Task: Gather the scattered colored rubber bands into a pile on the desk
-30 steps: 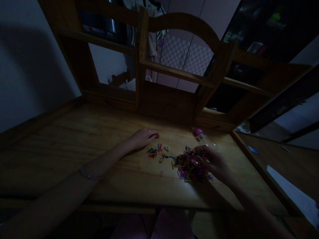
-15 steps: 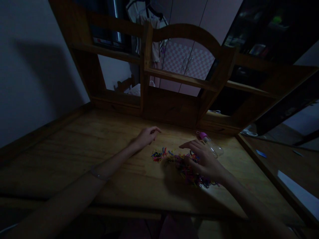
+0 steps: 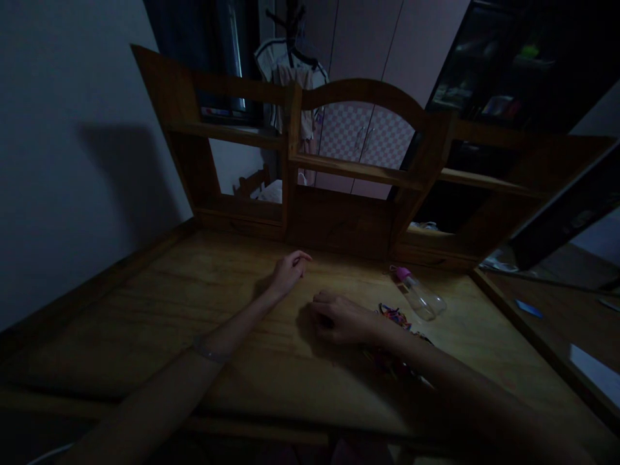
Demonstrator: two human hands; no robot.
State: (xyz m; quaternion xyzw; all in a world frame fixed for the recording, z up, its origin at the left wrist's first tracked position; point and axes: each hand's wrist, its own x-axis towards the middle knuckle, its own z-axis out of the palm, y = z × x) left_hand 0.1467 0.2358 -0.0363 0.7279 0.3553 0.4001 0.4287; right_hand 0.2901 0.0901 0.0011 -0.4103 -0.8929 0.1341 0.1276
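Observation:
My left hand (image 3: 289, 272) hovers over the wooden tabletop. Its index finger stretches to the right, apart from the thumb, and nothing shows between them. To its lower right, my right hand (image 3: 336, 318) is low at the table with fingers curled inward; whatever they hold is hidden. Under and beside my right forearm lies a heap of small multicoloured bands (image 3: 394, 315), partly covered by the arm and its shadow. Beyond the heap, a clear bottle with a pink cap (image 3: 420, 298) lies on its side.
A wooden shelf unit (image 3: 346, 165) rises along the back of the table (image 3: 194, 290). The wall (image 3: 72, 194) borders the left side. On the right, a lower surface carries a blue card (image 3: 528, 309) and a white sheet (image 3: 595, 368).
My right hand has moved left from over the heap, its fingers curling in. The bands at the heap's left end no longer show. My left hand stays nearly in place; the view has tilted up slightly.

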